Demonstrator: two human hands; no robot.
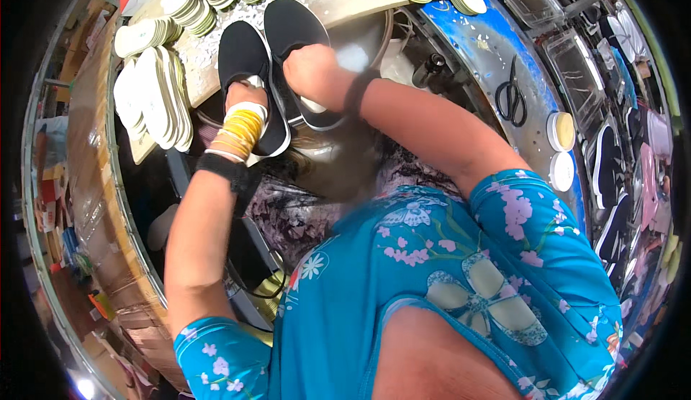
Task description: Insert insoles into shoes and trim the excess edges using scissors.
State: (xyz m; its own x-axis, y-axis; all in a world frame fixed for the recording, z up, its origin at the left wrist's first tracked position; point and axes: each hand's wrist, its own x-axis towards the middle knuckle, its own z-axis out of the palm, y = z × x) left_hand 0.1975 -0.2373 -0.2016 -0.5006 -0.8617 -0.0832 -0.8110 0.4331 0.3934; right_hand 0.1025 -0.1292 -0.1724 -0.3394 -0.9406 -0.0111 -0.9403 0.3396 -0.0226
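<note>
A pair of black slip-on shoes with white sole edges sits side by side in front of me, toes pointing away. My left hand (245,96) reaches into the opening of the left shoe (242,46), its fingers mostly hidden inside. Into the right shoe (291,23) goes my right hand (314,74), bent in a fist-like shape with fingertips out of sight. Both hands appear to grip the shoes from within. A pale lining or insole (314,105) shows in the right shoe's heel. Yellow and pale bands (241,132) circle my left wrist.
Stacks of pale insoles (164,97) line the board (360,5) beyond the shoes, among white scraps. On the blue-edged metal surface (479,61) at right lie black scissors (512,99) and two round containers (561,131). More black shoes (608,162) fill the far right. Cardboard (108,177) stands at left.
</note>
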